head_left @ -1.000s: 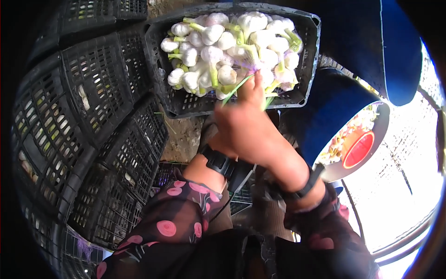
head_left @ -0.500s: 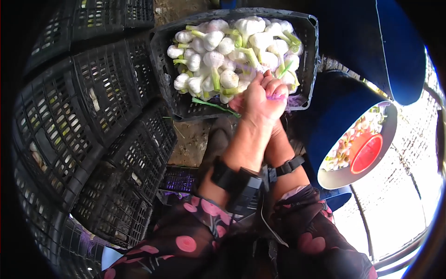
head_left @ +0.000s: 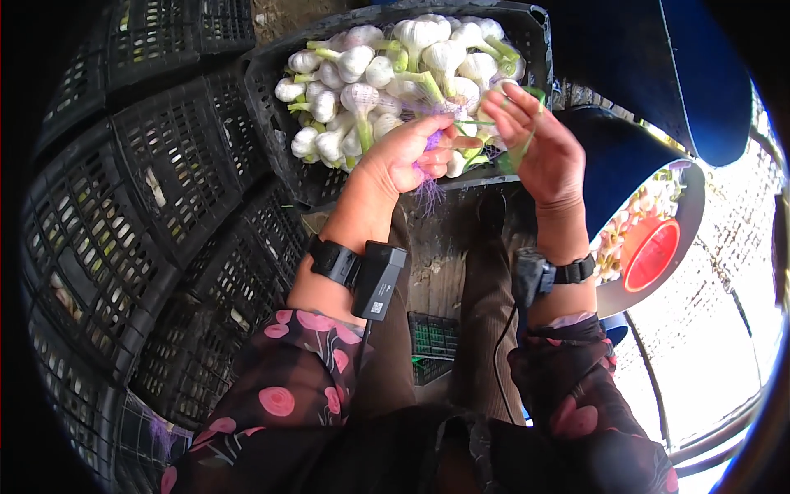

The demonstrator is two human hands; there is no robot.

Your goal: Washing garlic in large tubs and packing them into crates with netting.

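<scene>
Hands standing apart: left hand (head_left: 403, 156) clamping gathered purple net (head_left: 429, 193); right hand (head_left: 553, 156) curving loosely by green strip (head_left: 475, 123), its grip impossible to tell. Net lying in black crate (head_left: 267, 123), apparently wrapping garlic bulbs (head_left: 358, 99). Load probably weighing heavy, mesh feeling soft, bulbs bruising easily; gathered neck offering best hold. Stacked crates (head_left: 90, 222) crowding left, blue drum (head_left: 621, 156) hemming right.

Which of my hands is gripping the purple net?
Your left hand: its fingers curl around the bunched purple net. Your right hand differs, with fingers extended and a green strip at them.
</scene>
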